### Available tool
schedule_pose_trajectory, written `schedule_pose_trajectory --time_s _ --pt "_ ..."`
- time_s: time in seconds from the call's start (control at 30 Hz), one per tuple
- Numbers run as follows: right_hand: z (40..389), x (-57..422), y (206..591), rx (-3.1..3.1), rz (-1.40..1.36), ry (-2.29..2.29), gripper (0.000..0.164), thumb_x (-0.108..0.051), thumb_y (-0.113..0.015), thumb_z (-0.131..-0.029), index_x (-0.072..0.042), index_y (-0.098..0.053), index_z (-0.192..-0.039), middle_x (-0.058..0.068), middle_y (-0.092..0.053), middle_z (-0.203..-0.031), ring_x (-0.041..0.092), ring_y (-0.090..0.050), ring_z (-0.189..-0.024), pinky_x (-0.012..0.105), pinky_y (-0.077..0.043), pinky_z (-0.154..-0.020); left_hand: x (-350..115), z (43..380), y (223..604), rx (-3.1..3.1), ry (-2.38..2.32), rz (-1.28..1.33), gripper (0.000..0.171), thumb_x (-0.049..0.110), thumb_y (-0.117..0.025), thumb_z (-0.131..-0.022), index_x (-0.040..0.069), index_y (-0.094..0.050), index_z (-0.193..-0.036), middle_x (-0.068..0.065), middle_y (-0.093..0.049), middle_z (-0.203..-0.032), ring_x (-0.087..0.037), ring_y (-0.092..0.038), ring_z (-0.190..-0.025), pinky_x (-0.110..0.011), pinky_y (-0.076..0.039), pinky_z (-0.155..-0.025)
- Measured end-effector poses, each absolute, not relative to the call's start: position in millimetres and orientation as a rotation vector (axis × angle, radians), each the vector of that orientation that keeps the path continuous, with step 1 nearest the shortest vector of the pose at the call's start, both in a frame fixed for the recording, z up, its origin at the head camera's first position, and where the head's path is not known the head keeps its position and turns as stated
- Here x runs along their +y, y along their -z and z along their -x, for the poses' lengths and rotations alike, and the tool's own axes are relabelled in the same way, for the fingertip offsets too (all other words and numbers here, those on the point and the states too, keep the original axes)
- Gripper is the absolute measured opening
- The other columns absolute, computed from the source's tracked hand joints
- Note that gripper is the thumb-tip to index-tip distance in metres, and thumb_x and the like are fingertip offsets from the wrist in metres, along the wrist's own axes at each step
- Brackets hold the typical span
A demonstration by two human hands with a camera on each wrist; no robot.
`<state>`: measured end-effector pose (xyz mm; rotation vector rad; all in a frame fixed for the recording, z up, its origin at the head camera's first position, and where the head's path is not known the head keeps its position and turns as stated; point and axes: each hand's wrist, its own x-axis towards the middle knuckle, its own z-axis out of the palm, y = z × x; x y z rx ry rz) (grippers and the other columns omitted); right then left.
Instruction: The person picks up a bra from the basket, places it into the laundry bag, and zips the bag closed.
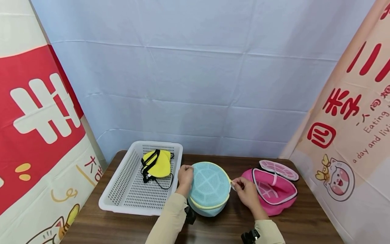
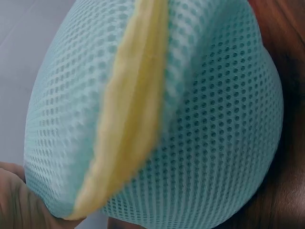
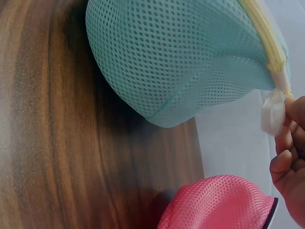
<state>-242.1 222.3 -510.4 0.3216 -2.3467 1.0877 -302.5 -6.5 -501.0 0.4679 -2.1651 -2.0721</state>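
Observation:
A round teal mesh laundry bag (image 1: 210, 184) with a yellow zipper band (image 2: 136, 90) sits on the table, its lid lying over the top. My left hand (image 1: 185, 178) grips the bag's left edge, and part of that hand (image 2: 21, 202) shows at the yellow band in the left wrist view. At the right end of the zipper, my right hand (image 1: 247, 193) pinches the zipper end, beside a translucent white tab (image 3: 273, 113). Right of that hand stands a pink mesh laundry bag (image 1: 275, 191), its lid (image 1: 278, 170) folded back.
A white plastic basket (image 1: 114, 188) stands on the left of the brown wooden table (image 1: 225, 228). Inside it lies a yellow item with black straps (image 1: 161, 165). A pale cloth (image 1: 195, 84) hangs behind, with printed cloths at both sides.

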Motion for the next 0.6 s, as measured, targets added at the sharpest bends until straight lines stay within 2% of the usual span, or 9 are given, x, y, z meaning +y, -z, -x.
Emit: schedule_pose_trajectory --time_s 0.3,0.6 --pt "243.2 224.0 505.5 -2.363 -0.288 -1.116 0.008 0.003 -0.070 -0.078 -0.004 -0.066 -0.075 -0.006 -0.055 -0.063 0.006 -0.047 -0.056 0.024 -0.040 -0.050 -0.2 300.7 500.7 -2.129 2.021 -0.504 0.011 0.009 -0.046 -0.095 0.002 -0.055 -0.094 -0.012 -0.052 -0.089 -0.026 -0.049 -0.077 -0.041 -0.041 -0.069" --pt "241.7 224.9 504.1 -2.363 -0.256 -1.123 0.008 0.003 -0.070 -0.078 -0.004 -0.066 -0.075 -0.008 -0.053 -0.062 0.006 -0.046 -0.056 0.024 -0.039 -0.049 -0.1 295.6 497.7 -2.238 1.901 -0.444 0.013 0.006 -0.049 -0.094 0.000 -0.059 -0.102 -0.014 -0.056 -0.094 -0.028 -0.053 -0.082 -0.043 -0.044 -0.072"
